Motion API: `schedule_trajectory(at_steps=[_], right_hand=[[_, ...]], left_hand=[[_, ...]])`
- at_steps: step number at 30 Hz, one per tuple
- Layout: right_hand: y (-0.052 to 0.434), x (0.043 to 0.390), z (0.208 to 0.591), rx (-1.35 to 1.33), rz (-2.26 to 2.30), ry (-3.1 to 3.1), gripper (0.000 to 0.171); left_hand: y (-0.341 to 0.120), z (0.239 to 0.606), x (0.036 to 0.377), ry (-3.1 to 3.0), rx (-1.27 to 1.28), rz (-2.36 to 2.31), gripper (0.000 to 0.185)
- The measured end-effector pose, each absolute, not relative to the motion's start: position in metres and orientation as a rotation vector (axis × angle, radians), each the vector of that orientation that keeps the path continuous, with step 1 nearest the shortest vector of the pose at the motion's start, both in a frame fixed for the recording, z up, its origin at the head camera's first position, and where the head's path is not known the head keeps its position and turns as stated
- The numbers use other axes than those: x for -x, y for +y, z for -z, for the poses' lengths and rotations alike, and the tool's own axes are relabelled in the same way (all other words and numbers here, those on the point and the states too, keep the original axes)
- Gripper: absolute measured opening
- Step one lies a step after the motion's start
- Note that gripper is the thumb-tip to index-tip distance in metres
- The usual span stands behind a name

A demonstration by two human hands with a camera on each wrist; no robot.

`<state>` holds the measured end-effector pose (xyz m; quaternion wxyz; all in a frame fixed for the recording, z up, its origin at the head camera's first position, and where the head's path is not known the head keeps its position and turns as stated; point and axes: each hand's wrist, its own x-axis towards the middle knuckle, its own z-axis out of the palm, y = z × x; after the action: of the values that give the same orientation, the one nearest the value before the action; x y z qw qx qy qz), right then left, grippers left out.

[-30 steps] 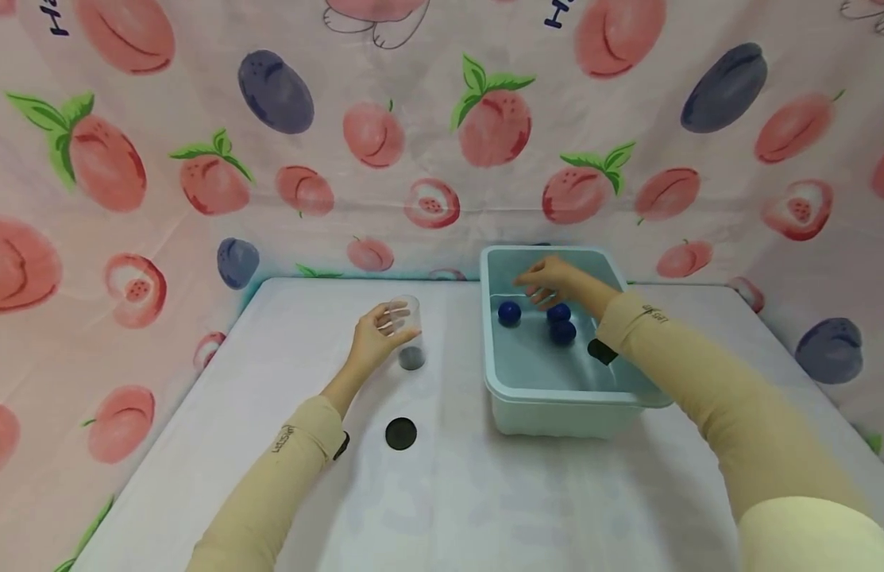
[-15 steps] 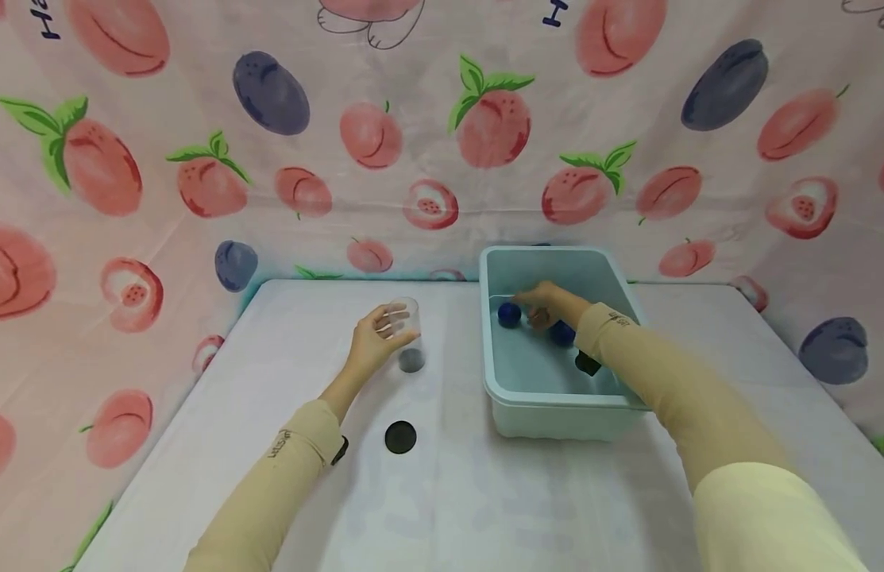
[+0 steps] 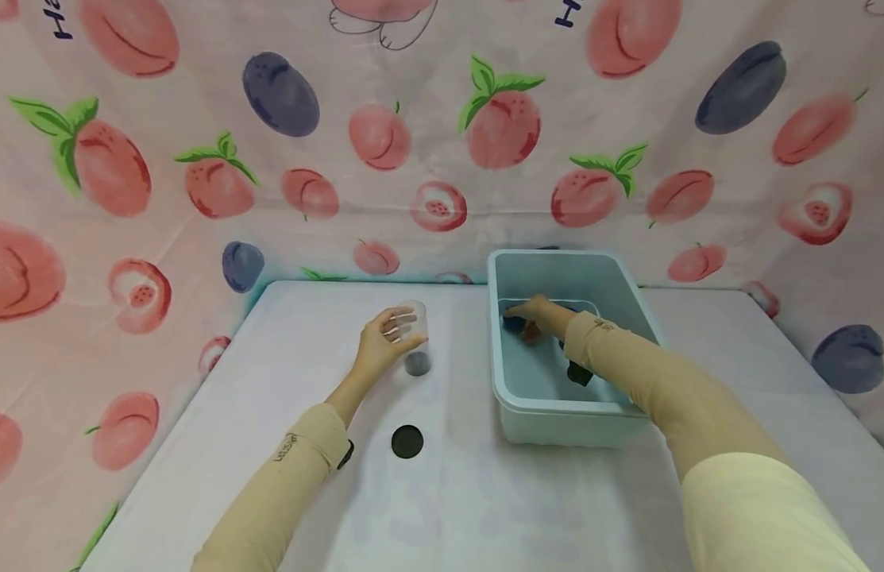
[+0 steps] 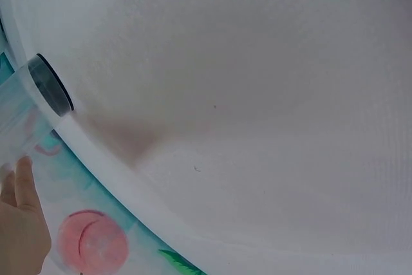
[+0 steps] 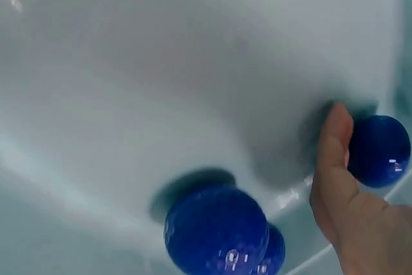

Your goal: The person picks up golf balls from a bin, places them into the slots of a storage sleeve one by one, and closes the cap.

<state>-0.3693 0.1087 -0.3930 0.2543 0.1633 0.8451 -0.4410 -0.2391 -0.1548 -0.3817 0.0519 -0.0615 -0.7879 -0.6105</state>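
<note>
My left hand (image 3: 380,343) grips a clear plastic cylinder (image 3: 417,343) with a dark base, thumb on its near side and fingers around the far side. The left wrist view shows the cylinder (image 4: 29,104) at the left edge, dark end close over the white tabletop. My right hand (image 3: 545,318) reaches into the light blue bin, fingers at a shiny dark blue ball (image 3: 513,323) by the left wall. In the right wrist view a finger (image 5: 335,146) lies along that ball (image 5: 380,151); I cannot tell whether it is pinched. Two more blue balls (image 5: 215,230) lie beside each other.
The light blue bin (image 3: 566,407) stands on the white table (image 3: 449,508) at the right. A flat black disc (image 3: 407,442) lies in front of the cylinder. Fruit-printed cloth (image 3: 434,143) hangs behind and along the left and right sides.
My right hand has lowered into the bin and moved left, from above the balls to the ball by the left wall. The left hand keeps its grip on the cylinder.
</note>
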Motion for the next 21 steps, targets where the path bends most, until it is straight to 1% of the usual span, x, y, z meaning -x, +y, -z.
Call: schedule_trajectory(at_steps=[1, 2, 6, 7, 8, 9, 10, 14, 17, 18, 21], right_hand=[[0.113, 0.388, 0.415, -0.439, 1.219, 2.309, 0.069], [0.120, 0.408, 0.438, -0.424, 1.246, 2.308, 0.081], [0.140, 0.486, 0.523, -0.381, 1.303, 2.301, 0.111], [0.142, 0.498, 0.537, -0.396, 1.288, 2.315, 0.106], [0.142, 0.495, 0.534, -0.384, 1.282, 2.311, 0.108], [0.141, 0.488, 0.526, -0.386, 1.259, 2.307, 0.105], [0.141, 0.482, 0.519, -0.383, 1.246, 2.293, 0.106], [0.141, 0.457, 0.490, -0.318, 1.182, 2.296, 0.094], [0.139, 0.449, 0.475, -0.276, 1.140, 2.300, 0.083], [0.140, 0.449, 0.473, -0.252, 1.141, 2.289, 0.083], [0.133, 0.427, 0.445, -0.263, 1.129, 2.272, 0.079]], left_hand=[[-0.154, 0.381, 0.239, -2.395, 0.189, 1.860, 0.052], [-0.154, 0.381, 0.239, -2.395, 0.190, 1.862, 0.052], [-0.155, 0.382, 0.240, -2.390, 0.185, 1.869, 0.053], [-0.155, 0.382, 0.239, -2.392, 0.183, 1.870, 0.053], [-0.155, 0.382, 0.238, -2.400, 0.178, 1.865, 0.053], [-0.155, 0.383, 0.238, -2.408, 0.180, 1.856, 0.053], [-0.154, 0.383, 0.237, -2.413, 0.180, 1.850, 0.052], [-0.154, 0.383, 0.237, -2.407, 0.187, 1.842, 0.052], [-0.155, 0.381, 0.238, -2.386, 0.193, 1.846, 0.052], [-0.155, 0.381, 0.238, -2.385, 0.197, 1.843, 0.052], [-0.155, 0.381, 0.237, -2.389, 0.202, 1.846, 0.052]])
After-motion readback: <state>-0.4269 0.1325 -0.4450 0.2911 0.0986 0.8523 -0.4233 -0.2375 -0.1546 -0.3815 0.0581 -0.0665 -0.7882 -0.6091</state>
